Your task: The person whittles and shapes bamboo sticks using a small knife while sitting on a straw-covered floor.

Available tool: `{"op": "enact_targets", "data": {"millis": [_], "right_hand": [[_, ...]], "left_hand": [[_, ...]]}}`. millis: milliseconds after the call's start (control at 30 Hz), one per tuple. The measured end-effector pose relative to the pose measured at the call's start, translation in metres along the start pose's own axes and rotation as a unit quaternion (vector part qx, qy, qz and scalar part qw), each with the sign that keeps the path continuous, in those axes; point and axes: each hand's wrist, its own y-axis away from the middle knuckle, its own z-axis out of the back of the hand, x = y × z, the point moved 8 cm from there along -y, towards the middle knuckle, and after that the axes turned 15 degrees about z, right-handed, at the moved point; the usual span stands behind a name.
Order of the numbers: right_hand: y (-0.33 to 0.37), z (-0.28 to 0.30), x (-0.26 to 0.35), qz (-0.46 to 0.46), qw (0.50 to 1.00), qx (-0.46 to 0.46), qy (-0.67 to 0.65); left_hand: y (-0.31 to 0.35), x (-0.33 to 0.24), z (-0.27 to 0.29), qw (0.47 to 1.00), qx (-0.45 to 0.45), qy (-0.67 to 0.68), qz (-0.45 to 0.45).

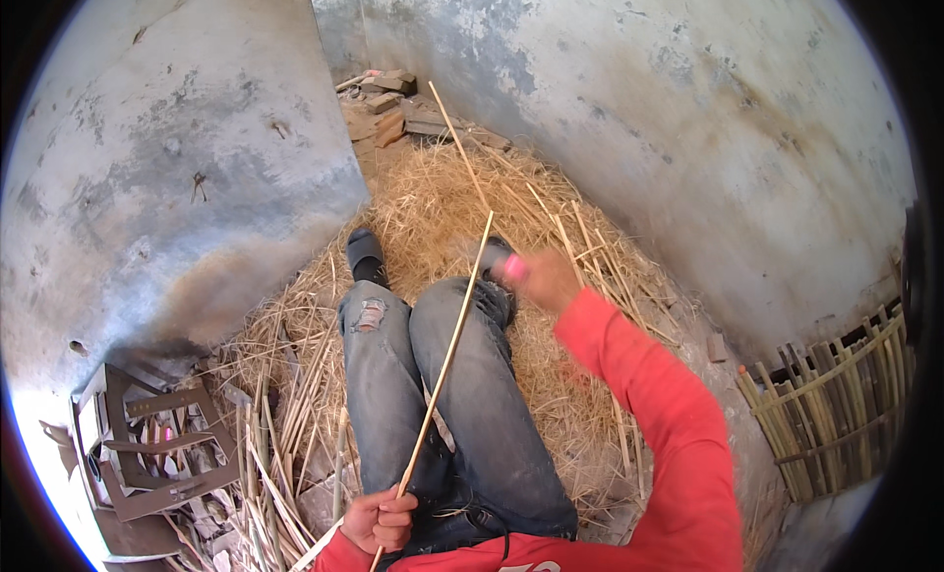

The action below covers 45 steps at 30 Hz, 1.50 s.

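Observation:
A long, thin bamboo strip (448, 361) runs up from my lap, slanting across my right thigh. My left hand (382, 520) is closed around its lower end, close to my waist. Beyond my right knee, my right hand (547, 279) grips a pink-handled knife (514, 268); its greyish blade is smeared by motion near the strip's upper part. A second thin strip (457, 144) extends farther away from near the held strip's tip. Whether the two are joined, I cannot tell.
Shavings (423, 193) cover the floor around my shoes. Bamboo strips (590, 252) lie to the right, with more stalks (265, 474) at left. A broken brown frame (167, 444) stands at lower left, a slatted bamboo panel (831, 405) at right. Bricks (388, 105) lie between the worn walls.

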Motion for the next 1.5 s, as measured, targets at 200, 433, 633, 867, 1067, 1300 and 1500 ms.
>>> {"op": "enact_targets", "data": {"millis": [200,433,633,867,1067,1300,1500], "right_hand": [[0.004,0.078,-0.087,-0.175,0.97,-0.164,-0.051],[-0.006,0.048,0.012,-0.105,0.977,-0.166,-0.085],[0.018,0.019,0.05,-0.055,0.982,-0.142,-0.113],[0.044,0.032,0.094,-0.033,0.976,-0.13,-0.17],[0.056,0.048,0.111,-0.019,0.978,-0.104,-0.182],[0.084,0.019,0.152,0.099,0.989,-0.07,-0.082],[0.097,-0.002,0.12,-0.019,1.0,-0.018,-0.002]], "left_hand": [[-0.001,0.003,0.006,1.0,0.009,-0.001,0.016],[-0.002,-0.001,0.015,0.997,-0.06,-0.036,0.005],[-0.002,-0.002,0.019,0.995,-0.086,-0.043,-0.013],[0.009,-0.022,0.018,0.799,-0.441,-0.358,-0.197],[0.006,-0.039,-0.02,0.606,-0.519,-0.534,-0.281],[-0.017,-0.056,-0.035,0.586,-0.515,-0.562,-0.276],[-0.015,-0.059,-0.033,0.528,-0.545,-0.597,-0.26]]}}
